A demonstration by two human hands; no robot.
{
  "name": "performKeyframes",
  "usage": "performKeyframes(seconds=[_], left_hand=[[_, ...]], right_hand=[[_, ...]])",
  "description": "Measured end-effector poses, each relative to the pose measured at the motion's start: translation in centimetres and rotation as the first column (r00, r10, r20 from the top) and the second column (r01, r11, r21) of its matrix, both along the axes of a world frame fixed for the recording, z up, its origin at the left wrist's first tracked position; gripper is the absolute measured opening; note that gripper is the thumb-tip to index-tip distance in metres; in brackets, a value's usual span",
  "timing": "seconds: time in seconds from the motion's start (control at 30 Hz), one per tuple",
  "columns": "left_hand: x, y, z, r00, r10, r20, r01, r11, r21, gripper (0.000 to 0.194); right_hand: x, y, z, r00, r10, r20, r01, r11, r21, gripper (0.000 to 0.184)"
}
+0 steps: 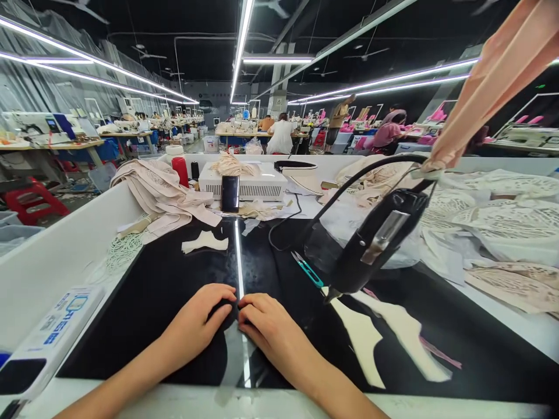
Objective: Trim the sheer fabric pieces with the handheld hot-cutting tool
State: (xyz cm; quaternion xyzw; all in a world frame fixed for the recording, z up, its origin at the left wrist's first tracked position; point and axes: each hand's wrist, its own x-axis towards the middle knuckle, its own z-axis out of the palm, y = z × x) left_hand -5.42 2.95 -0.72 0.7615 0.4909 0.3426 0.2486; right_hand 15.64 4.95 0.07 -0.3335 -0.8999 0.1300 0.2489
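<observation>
Blk mat [152,291] under L/R hands [207,317]

The mat [170,285] is black, the snips [311,272] teal, the cutouts [362,334] cream.

black mat [264,262] | glossy, brightly streaked down the middle | spread flat on the white worktop [196,401]

Under a dark ceiling [209,20], bright strip lights [278,60] run toward the far end, with fans [140,48] hanging among them. Pale grey drapery [39,70] covers the left side. A light pillar [279,84] stands near the dark far wall [218,92]. Tables [87,144] with sewing machines [37,125] line left and right. At left, a red stool [32,198] stands on a littered floor [85,205].
</observation>
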Motion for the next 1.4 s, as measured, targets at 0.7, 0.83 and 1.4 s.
performKeyframes(seconds=[0.7,0.83,1.4], left_hand=[[-1.3,1.3,3.0,0.939,0.092,0.332,0.046,0.921,-0.388,0.027],[-2.2,2.3,3.3,0.925,0.132,0.357,0.027,0.913,-0.408,0.039],[-7.1,12.0,4.7,0.903,0.404,-0.145,-0.404,0.914,0.033,0.022]], right_hand=[[-2.7,1.7,2.7,0.957,-0.098,-0.274,0.011,0.953,-0.304,0.01],[-3.3,2.7,3.1,0.929,-0.089,-0.358,-0.019,0.958,-0.288,0.012],[-10.1,13.0,3.4,0.964,-0.249,-0.097,0.251,0.968,0.011,0.018]])
